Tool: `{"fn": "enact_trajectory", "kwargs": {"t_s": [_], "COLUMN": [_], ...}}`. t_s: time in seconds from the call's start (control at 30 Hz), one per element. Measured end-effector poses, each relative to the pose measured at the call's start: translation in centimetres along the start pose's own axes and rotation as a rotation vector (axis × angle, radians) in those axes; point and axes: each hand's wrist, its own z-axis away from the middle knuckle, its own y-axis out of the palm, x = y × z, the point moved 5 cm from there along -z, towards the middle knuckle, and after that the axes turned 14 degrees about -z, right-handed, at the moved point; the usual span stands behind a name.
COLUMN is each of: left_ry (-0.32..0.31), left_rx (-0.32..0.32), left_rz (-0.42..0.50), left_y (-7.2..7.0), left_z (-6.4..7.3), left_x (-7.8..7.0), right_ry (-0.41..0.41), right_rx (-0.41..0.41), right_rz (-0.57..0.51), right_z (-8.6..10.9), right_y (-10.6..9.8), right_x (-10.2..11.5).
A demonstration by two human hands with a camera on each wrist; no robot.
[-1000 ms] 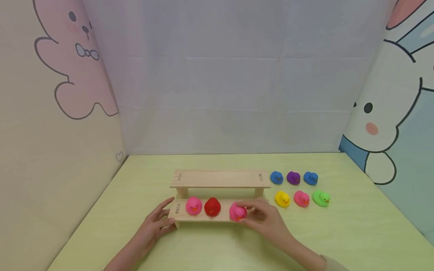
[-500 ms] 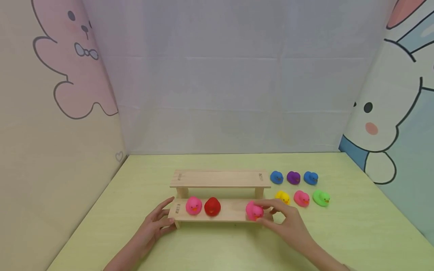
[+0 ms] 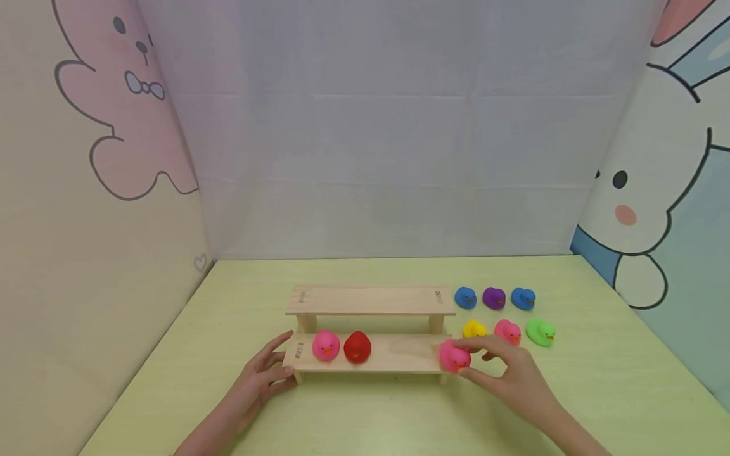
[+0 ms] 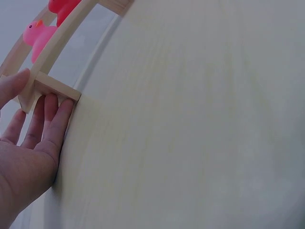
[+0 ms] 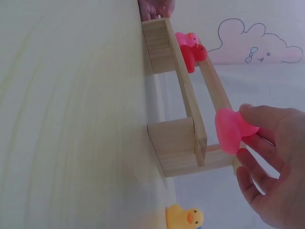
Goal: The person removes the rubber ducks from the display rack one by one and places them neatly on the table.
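Note:
My right hand (image 3: 516,373) pinches a pink rubber duck (image 3: 454,356) between thumb and fingers at the right end of the low front wooden shelf (image 3: 399,354). The right wrist view shows this duck (image 5: 229,131) raised a little above the shelf. Around the shelf's left end, my left hand (image 3: 259,380) holds on; in the left wrist view its fingers (image 4: 57,124) lie against the end leg and its thumb is near the top board. Another pink duck (image 3: 326,346) and a red duck (image 3: 357,348) sit on the front shelf's left half.
A taller wooden shelf (image 3: 371,300) stands right behind. On the table to the right are two blue ducks (image 3: 465,297), a purple duck (image 3: 493,298), a yellow duck (image 3: 474,329), a third pink duck (image 3: 507,331) and a green duck (image 3: 540,332).
My right hand has carried the pink duck rightward, from right of the red duck to the front shelf's right end. The left hand has kept its place.

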Motion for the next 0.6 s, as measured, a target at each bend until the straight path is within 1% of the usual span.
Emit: {"fn": "enact_trajectory", "kwargs": {"t_s": [0.27, 0.47, 0.6], "left_ry": [0.001, 0.006, 0.005], "left_rx": [0.001, 0.007, 0.005], "left_rz": [-0.001, -0.001, -0.002], "left_y": [0.0, 0.0, 0.0], "left_z": [0.0, 0.1, 0.1], "left_x": [0.0, -0.1, -0.1], "right_ry": [0.019, 0.035, 0.074], "right_rx": [-0.006, 0.007, 0.027], "right_rz": [0.130, 0.161, 0.178], "right_z": [0.5, 0.9, 1.1], "right_y": [-1.7, -2.2, -2.5], "right_x": [-1.0, -1.6, -2.0]}}
